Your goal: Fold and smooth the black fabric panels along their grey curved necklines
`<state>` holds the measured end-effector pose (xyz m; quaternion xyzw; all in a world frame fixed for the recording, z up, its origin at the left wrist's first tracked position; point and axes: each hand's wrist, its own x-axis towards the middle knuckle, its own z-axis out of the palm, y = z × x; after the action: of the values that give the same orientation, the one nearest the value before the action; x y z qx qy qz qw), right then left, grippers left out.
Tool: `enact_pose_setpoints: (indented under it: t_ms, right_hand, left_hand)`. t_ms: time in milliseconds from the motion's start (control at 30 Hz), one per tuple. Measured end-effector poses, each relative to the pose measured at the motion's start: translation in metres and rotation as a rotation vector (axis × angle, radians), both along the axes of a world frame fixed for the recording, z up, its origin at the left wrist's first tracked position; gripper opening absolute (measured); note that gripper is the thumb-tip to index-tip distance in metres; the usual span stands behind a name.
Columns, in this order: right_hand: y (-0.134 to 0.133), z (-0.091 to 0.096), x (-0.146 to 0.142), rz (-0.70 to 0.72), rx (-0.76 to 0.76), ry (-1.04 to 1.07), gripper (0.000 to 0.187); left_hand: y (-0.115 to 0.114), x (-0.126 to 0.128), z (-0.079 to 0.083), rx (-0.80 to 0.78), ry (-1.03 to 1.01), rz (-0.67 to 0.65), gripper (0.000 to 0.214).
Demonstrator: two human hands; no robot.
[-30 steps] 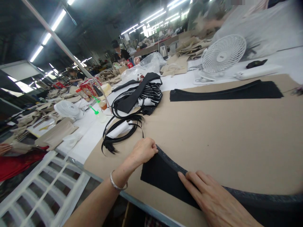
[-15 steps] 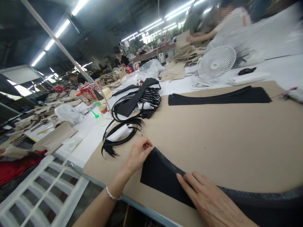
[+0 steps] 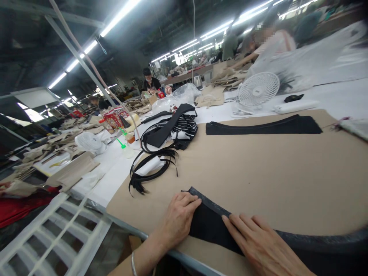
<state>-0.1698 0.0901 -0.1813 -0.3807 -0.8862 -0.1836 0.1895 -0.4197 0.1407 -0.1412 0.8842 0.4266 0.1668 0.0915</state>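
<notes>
A long curved black fabric piece (image 3: 209,227) lies at the front of the brown board (image 3: 276,172), with a greyish strip along its upper curved edge (image 3: 215,206). My left hand (image 3: 180,216) is closed at the piece's left end, fingers bent over the fabric just below the corner. Flat on the same piece, a little to the right, rests my right hand (image 3: 260,239), its fingertips along the strip. The right end of the fabric runs out of view. A second black curved piece (image 3: 264,127) lies farther back on the board.
Coiled black strips (image 3: 153,174) and a striped black bundle (image 3: 184,128) lie left of centre. A white fan (image 3: 258,90) stands behind the board; another fan (image 3: 89,142) is at left. Green-tipped bottles (image 3: 122,145) stand nearby. Co-workers (image 3: 151,82) are in the background.
My left hand has shifted from pinching the piece's upper left corner to bending over its left end, lower and to the right. My right hand stays flat on the fabric. The view has tilted slightly.
</notes>
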Motion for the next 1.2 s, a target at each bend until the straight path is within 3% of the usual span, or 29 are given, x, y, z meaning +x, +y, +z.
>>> enact_pose_setpoints:
  t_ms: [133, 267, 400, 533, 733, 1200]
  right_hand:
    - [0.001, 0.011, 0.023, -0.005, 0.057, 0.013, 0.050]
    - [0.013, 0.041, 0.022, 0.026, -0.217, 0.163, 0.033]
    - [0.029, 0.057, -0.008, -0.026, -0.482, 0.238, 0.026]
    - [0.043, 0.060, -0.034, -0.110, -0.655, 0.210, 0.020]
    - [0.059, 0.070, -0.050, -0.178, -0.848, 0.212, 0.013]
    - [0.073, 0.046, -0.054, -0.132, -0.900, 0.314, 0.011]
  left_hand:
    - [-0.024, 0.016, 0.007, -0.050, 0.020, -0.005, 0.037]
    - [-0.033, 0.019, 0.005, -0.019, -0.022, 0.001, 0.039]
    - [-0.029, 0.013, 0.000, 0.076, -0.014, 0.021, 0.041]
    - [-0.025, 0.009, -0.002, 0.136, 0.047, -0.015, 0.043]
    - [-0.026, 0.010, -0.007, 0.168, 0.080, -0.041, 0.040]
    - [-0.024, 0.010, -0.011, 0.284, 0.110, -0.034, 0.040]
